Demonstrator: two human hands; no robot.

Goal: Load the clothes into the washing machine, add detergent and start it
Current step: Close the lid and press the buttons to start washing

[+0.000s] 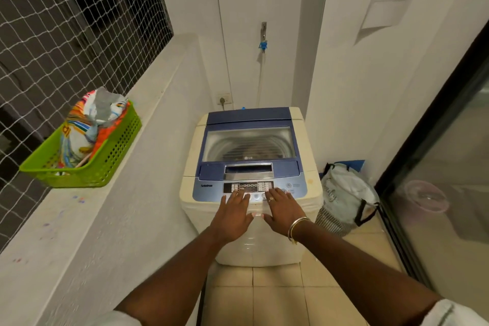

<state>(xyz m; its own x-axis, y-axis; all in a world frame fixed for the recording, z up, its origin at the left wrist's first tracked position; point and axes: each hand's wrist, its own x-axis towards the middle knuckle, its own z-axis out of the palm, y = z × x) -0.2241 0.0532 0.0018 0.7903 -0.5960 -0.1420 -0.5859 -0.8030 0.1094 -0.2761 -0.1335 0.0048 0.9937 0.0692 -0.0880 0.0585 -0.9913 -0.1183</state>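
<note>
A white and blue top-loading washing machine [250, 161] stands against the far wall with its glass lid [248, 143] down. Its control panel [248, 188] runs along the front edge. My left hand [234, 216] and my right hand [283, 210] lie flat side by side at the machine's front edge, fingers straight and reaching onto the panel's buttons. Neither hand holds anything. A bag of detergent [84, 127] stands in a green basket [111, 159] on the ledge to the left. A white laundry bag [344, 198] with black handles sits on the floor right of the machine.
A concrete ledge [87, 219] with netting [66, 21] above it runs along the left. A tap [263, 37] and a wall socket [224, 99] are on the wall behind the machine. A dark-framed glass sliding door [436, 167] closes the right side. Beige floor tiles [277, 296] lie below.
</note>
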